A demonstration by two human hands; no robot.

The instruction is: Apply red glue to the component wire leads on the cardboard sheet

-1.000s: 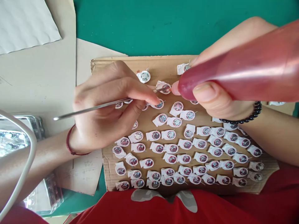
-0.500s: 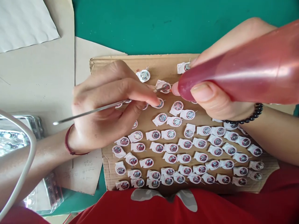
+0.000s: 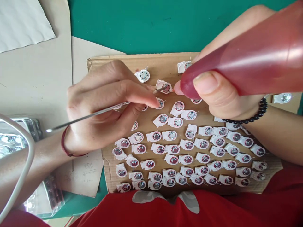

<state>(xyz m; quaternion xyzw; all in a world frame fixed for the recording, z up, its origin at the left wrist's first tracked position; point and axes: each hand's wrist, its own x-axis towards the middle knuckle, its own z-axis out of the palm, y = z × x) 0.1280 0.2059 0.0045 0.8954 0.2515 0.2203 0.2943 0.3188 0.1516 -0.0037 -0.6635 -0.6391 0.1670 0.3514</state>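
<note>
My left hand (image 3: 106,104) pinches a slim metal rod-like tool (image 3: 87,116), its rounded end sticking out toward the wrist. The tool's other end rests on or just over a small round metal component with a white paper tab (image 3: 167,87). Wrapped around a translucent red squeeze bottle (image 3: 251,60), my right hand (image 3: 227,97) has its thumb pressed along the lower side. The bottle's tapered tip points left and down at the same component, with a bit of reddish stuff between them. Whether the tip touches it I cannot tell.
A cardboard sheet (image 3: 139,173) carries many similar tabbed components in rough rows. It lies on a green tabletop (image 3: 146,25). Grey board (image 3: 35,75) is at left, with clear plastic trays (image 3: 47,198) and a white cable (image 3: 29,157) near my left arm.
The whole view has shifted slightly, with the cardboard a little further left and up. Both hands keep their holds, and the red bottle sits more steeply tilted.
</note>
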